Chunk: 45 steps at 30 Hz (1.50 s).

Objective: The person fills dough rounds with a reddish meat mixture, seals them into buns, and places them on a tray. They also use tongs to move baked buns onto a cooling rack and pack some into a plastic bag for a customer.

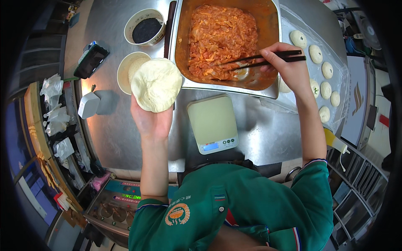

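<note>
On my left hand [153,119] rests a flattened round of pale dough [156,85], cupped on the palm; it hides most of the fingers. My right hand [289,67] grips a pair of dark chopsticks [284,56]. Their tips reach into an orange-red shredded filling [222,35] near the close side of a deep steel pan [271,16]. Between my arms a pale green kitchen scale [212,119] lies on the steel table [264,138], its display lit and nothing on its plate.
Bowls of black seeds [146,30] and pale seeds [136,65] stand left of the pan, beside a long serrated knife [170,25]. Several filled buns [316,54] lie on plastic sheeting at the right. A phone [91,61] and a small white box [89,105] stand at the left.
</note>
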{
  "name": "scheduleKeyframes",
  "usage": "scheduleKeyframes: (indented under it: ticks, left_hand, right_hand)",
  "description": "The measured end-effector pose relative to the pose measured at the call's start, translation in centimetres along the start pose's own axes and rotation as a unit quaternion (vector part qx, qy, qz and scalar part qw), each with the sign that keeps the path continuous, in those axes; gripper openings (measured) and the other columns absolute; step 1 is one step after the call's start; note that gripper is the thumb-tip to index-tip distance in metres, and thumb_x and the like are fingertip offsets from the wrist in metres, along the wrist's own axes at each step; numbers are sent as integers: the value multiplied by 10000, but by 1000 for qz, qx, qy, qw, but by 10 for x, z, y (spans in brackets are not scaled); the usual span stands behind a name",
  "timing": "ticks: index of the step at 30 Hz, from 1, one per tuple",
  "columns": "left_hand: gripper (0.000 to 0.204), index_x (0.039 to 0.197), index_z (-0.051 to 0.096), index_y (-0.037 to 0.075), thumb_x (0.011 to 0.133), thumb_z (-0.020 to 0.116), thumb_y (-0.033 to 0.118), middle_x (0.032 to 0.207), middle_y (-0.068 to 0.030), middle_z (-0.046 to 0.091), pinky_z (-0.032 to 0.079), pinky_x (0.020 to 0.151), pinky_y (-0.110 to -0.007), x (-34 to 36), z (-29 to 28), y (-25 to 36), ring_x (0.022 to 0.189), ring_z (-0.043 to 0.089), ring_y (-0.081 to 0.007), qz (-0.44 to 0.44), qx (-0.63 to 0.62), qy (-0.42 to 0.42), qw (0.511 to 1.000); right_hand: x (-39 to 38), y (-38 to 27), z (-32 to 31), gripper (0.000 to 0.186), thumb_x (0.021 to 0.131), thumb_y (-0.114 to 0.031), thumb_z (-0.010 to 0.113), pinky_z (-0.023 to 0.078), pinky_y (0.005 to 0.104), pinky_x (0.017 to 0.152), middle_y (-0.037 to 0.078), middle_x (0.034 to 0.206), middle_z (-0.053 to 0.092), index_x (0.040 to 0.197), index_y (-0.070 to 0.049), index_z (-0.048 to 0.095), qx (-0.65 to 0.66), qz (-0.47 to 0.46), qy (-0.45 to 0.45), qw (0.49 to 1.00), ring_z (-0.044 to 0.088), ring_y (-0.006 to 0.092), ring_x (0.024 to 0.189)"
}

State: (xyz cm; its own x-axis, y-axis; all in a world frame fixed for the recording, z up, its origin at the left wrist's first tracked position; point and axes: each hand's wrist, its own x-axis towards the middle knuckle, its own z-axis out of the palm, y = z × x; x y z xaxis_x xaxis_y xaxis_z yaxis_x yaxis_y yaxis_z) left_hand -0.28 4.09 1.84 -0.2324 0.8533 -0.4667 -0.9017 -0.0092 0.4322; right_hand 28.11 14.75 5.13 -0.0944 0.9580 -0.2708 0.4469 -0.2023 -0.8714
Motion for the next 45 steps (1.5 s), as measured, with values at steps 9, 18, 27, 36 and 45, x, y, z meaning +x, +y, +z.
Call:
scheduleKeyframes:
  ticks: [9,18,27,36,45]
  left_hand:
    - [493,1427,399,0,1033,356,293,1458,-165,445,328,1149,-476,0,-6,-2,1353,425,-325,4,-45,-19,999]
    - [493,1392,461,32,1022,365,343,1420,-129,504,361,1133,-437,3,-13,-4,1325,469,-286,-5,-49,-35,998]
    - [488,1412,426,10,1028,360,304,1443,-157,471,336,1146,-469,-5,1,-9,1341,442,-320,41,-58,8,997]
    - [500,1372,470,60,1036,304,391,1407,-106,514,361,1127,-457,-15,38,-36,1317,471,-289,46,-25,2,999]
    - [523,1416,452,105,1020,336,427,1447,-104,472,315,1148,-484,-45,35,-48,1348,431,-292,-120,-163,-123,971]
  right_hand:
    - [10,-4,10,159,913,-126,672,513,225,555,62,734,697,888,29,698,-49,-82,-82,992,667,100,620]
    - [41,19,25,195,931,-157,654,571,239,566,161,827,716,860,24,637,180,67,-127,973,711,182,658]
    - [36,35,0,259,971,-215,606,607,244,633,219,973,704,1048,32,601,391,111,-127,905,723,210,756]
    - [-6,21,-23,286,1011,-216,530,610,251,645,194,967,708,1077,49,614,537,27,-147,830,716,189,715]
    - [-98,39,-20,237,1009,-185,515,574,318,680,203,925,701,1029,31,613,384,-69,-33,920,700,251,725]
